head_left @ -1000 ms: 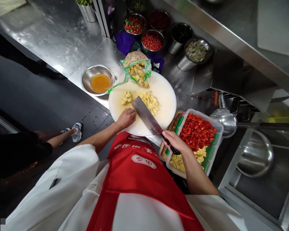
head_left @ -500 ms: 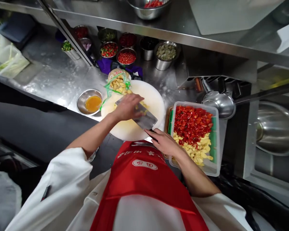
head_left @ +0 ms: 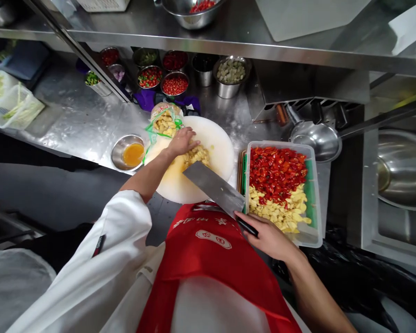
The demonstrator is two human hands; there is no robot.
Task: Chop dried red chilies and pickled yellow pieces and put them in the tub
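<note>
My right hand (head_left: 268, 233) grips the black handle of a cleaver (head_left: 217, 187), whose broad blade is tilted over the near edge of the round white cutting board (head_left: 220, 134). On the board lies a pile of crushed pale-yellow pieces (head_left: 198, 156), which look like ginger or garlic. My left hand (head_left: 183, 141) is over the board beside this pile, fingers stretched out and apart, holding nothing I can see. Just beyond it, an opened plastic bag (head_left: 166, 121) with whole yellow pieces leans on the board's far left edge.
Right of the board stands a clear bin (head_left: 317, 203) with chopped red chillies (head_left: 277, 171) and yellow slices (head_left: 280, 210). A steel bowl (head_left: 116, 155) of orange liquid is at left. Several steel pots stand beneath the overhead shelf (head_left: 125, 41). A ladle (head_left: 317, 138) rests behind the bin.
The cleaver has come off the board toward me and to the right, with my right hand. My left hand has left the blade and moved slightly away from me, uncovering the crushed pieces.
</note>
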